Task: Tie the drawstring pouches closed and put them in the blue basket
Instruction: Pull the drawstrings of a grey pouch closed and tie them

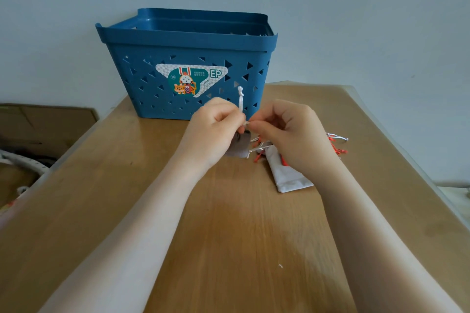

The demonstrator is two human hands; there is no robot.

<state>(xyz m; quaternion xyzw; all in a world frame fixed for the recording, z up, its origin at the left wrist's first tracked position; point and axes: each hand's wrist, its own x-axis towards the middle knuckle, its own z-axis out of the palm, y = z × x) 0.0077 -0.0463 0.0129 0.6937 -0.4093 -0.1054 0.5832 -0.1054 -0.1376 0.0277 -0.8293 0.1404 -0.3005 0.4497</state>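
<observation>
A small grey drawstring pouch (239,147) hangs between my two hands, just in front of the blue basket (142,63). My left hand (216,129) pinches its white drawstring (240,100), whose knotted end sticks straight up. My right hand (287,132) pinches the same string from the other side, fingertips touching those of the left. Under my right hand lies a pile of white pouches (287,178) with red and white strings on the wooden table (229,236). The basket's inside is hidden from this angle.
The basket stands at the table's far edge against a pale wall. Loose red and white string ends (337,143) stick out to the right of my right wrist. Cardboard boxes (48,122) sit on the floor left of the table.
</observation>
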